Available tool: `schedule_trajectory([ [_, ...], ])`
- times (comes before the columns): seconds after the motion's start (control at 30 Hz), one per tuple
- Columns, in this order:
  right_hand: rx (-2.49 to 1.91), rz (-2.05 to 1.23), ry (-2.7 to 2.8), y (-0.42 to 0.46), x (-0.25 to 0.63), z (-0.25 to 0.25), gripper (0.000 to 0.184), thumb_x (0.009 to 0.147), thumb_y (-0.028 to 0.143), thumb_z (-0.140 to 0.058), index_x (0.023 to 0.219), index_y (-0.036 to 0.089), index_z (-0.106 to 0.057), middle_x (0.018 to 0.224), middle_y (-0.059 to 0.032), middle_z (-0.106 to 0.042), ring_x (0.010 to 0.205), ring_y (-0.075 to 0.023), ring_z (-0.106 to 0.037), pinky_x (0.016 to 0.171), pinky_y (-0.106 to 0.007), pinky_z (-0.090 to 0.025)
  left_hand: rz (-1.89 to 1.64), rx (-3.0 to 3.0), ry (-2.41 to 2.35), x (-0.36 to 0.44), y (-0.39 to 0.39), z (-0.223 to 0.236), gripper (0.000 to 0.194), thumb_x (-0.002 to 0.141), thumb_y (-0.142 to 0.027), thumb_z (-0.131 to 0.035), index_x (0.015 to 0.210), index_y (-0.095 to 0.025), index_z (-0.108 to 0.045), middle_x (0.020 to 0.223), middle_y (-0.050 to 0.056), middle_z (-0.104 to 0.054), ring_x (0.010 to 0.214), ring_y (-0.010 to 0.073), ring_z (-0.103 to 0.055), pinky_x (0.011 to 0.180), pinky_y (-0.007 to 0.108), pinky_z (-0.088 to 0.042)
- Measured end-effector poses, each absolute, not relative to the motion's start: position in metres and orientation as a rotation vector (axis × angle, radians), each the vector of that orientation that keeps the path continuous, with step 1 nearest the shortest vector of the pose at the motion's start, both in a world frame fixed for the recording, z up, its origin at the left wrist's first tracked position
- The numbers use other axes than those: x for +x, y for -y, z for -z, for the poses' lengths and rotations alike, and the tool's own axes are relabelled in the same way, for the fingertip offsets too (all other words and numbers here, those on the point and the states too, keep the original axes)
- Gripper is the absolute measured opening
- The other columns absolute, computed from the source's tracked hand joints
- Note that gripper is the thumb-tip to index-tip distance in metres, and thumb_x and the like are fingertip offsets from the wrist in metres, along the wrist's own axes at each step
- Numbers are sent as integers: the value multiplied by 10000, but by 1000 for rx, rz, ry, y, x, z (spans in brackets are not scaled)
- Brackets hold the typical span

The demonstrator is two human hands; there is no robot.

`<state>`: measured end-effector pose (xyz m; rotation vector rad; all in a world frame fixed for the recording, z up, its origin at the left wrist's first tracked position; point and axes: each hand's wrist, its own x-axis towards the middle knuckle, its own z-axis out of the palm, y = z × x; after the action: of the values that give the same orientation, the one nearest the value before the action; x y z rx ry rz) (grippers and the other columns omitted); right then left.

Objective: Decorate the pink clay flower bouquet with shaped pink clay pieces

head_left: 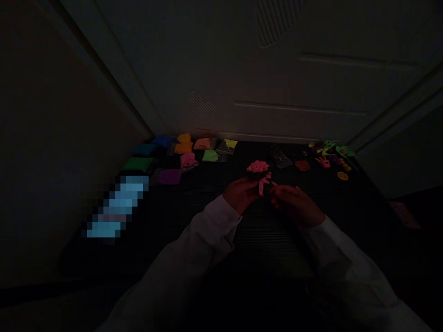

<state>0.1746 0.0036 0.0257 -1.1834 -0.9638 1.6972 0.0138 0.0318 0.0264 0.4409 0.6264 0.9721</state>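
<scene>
In the dim light, my left hand (241, 194) is closed around a small pink clay bouquet (258, 166). Its top is bumpy and glowing pink, with a dark band beneath and pink ribbon-like strips (262, 185) hanging below. My right hand (294, 203) is at the right of the bouquet, its fingers pinched together close to the strips. A small pink bit shows near those fingertips, but I cannot tell what the pinch holds.
Clay packs lie along the left and back, among them a purple pack (170, 177) and a green pack (139, 164). A pixelated bright screen (119, 203) is at left. Small clay figures (323, 161), a red piece (302, 165) and a dark packet (280, 157) lie at right. A pale panel (221, 69) rises behind.
</scene>
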Motion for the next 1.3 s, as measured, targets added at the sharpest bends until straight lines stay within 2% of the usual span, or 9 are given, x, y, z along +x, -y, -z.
schedule_trajectory([
  [0.67,-1151,-1698,970,-5,176,-22,142,669,290,-627,783,206,-610,611,35,-591,540,-66,-500,525,-209,-350,-976,462,-586,14,-32,-27,138,694,-66,-531,724,-126,-651,738,34,-671,684,130,-605,609,245,-455],
  [0.87,-1147,-1623,1004,-4,175,-23,174,666,294,-626,805,200,-583,609,32,-580,533,-77,-496,512,-220,-340,-979,482,-585,14,-32,-26,154,694,-66,-528,765,-119,-654,761,40,-675,710,134,-608,620,242,-464],
  [1.03,-1119,-1522,1049,-6,175,-19,124,690,297,-605,732,200,-541,538,56,-520,493,-69,-456,479,-208,-311,-973,487,-590,14,-33,-25,156,691,-56,-517,742,-116,-652,731,37,-670,670,127,-602,597,243,-462],
  [1.3,-1171,-1340,1201,-10,173,-18,159,664,303,-612,767,193,-562,603,47,-527,546,-75,-483,516,-215,-355,-1009,494,-648,14,-35,-26,150,687,-43,-518,731,-114,-643,730,23,-661,662,120,-596,585,243,-483],
])
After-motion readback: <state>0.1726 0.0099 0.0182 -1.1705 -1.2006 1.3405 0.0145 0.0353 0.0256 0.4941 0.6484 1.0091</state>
